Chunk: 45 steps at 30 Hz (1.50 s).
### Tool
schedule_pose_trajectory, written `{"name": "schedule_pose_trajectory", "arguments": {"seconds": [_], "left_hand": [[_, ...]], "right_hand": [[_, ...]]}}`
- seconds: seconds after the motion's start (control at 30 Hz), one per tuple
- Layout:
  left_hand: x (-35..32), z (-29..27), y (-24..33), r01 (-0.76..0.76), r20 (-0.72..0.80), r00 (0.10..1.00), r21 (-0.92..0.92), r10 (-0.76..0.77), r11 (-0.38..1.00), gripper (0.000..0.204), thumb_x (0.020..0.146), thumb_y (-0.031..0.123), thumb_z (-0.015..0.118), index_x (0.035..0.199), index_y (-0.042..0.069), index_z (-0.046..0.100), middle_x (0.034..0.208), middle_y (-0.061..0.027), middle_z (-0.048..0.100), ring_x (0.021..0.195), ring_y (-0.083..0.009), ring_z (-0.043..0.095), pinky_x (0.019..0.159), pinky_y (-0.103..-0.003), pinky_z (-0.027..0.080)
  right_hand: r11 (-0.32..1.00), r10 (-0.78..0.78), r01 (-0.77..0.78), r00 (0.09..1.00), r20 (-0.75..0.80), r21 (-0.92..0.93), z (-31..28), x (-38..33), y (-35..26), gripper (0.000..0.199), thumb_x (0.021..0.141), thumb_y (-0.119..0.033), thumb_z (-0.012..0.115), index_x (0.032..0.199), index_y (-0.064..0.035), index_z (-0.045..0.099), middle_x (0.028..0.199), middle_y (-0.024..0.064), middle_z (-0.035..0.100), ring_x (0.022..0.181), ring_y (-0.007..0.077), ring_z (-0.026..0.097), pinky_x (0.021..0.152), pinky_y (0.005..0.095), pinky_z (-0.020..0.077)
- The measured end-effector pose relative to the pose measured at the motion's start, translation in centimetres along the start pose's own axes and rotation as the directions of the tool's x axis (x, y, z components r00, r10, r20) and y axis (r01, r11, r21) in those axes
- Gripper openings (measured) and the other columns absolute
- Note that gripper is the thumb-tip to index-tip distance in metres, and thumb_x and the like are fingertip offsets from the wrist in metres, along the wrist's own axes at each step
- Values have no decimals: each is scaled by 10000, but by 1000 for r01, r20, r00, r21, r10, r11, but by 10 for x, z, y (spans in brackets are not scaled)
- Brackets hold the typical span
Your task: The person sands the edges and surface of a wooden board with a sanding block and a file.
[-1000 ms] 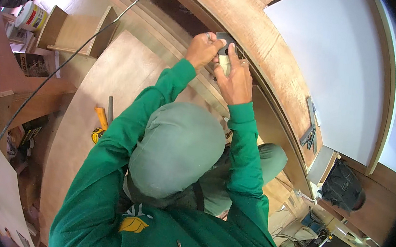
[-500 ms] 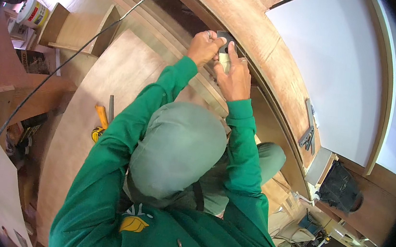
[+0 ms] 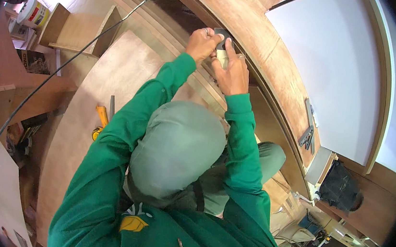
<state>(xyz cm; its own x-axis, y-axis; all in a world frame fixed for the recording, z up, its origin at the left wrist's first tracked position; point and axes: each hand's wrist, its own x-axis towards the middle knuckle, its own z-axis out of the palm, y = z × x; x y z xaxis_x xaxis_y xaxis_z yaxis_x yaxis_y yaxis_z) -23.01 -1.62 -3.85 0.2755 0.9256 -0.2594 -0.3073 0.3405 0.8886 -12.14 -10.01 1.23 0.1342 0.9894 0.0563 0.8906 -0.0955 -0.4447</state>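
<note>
Both hands meet at the inner edge of a curved wooden top point(image 3: 260, 38). Between them is a small dark grey sheet point(image 3: 225, 32) that looks like sandpaper, with a pale yellow piece point(image 3: 222, 57) next to it under the fingers. My left hand point(image 3: 202, 45) is closed, its thumb pressed on the dark sheet's left side. From the right, my right hand point(image 3: 233, 76) grips the pale piece, its index finger stretched along the sheet. Fingers cover part of both pieces, so I cannot tell whether they are joined.
A plywood board point(image 3: 81, 106) at left bears a yellow-handled tool point(image 3: 102, 115) and a tape measure point(image 3: 96, 133). A dark cable point(image 3: 75, 55) crosses over the left side. Beyond stands an open wooden box point(image 3: 78, 31). A clamp point(image 3: 308, 136) lies on the curved top by a white panel point(image 3: 328, 74).
Both hands have shifted slightly left and up with the dark sheet and pale piece still in them. The grip looks much the same.
</note>
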Motion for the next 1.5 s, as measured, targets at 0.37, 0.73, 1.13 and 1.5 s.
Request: {"name": "schedule_pose_trajectory", "arguments": {"seconds": [0.37,0.73,1.13,1.5], "left_hand": [[-8,-10,-2,33,3,999,-5,-33,999,234,936,188,690,794,91,533,636,-3,547,514,-93,513,469,-244,420],[-6,-13,7,23,-48,999,10,-23,1000,228,931,209,691,783,100,557,642,11,550,525,-77,511,481,-235,412],[10,-16,10,-35,-52,998,44,37,998,219,930,206,688,784,97,567,660,8,565,536,-76,510,493,-231,419],[5,-29,11,-27,-57,998,63,31,998,240,922,218,692,765,95,557,660,5,571,534,-72,516,474,-237,410]], "right_hand": [[1000,9,-9,998,62,2,-2,-4,-9,695,848,-300,685,1483,-89,498,1049,298,599,930,480,658,806,521,547],[1000,-1,1,998,56,-7,6,4,-10,728,852,-327,692,1508,-104,466,1121,306,603,969,488,664,822,524,546],[999,8,-9,1000,22,39,9,18,-16,706,855,-345,692,1487,-97,500,1062,314,611,938,495,665,828,521,545],[998,-7,2,998,63,68,9,14,-25,708,850,-335,679,1489,-91,496,1085,324,610,956,494,659,843,523,537]]}}
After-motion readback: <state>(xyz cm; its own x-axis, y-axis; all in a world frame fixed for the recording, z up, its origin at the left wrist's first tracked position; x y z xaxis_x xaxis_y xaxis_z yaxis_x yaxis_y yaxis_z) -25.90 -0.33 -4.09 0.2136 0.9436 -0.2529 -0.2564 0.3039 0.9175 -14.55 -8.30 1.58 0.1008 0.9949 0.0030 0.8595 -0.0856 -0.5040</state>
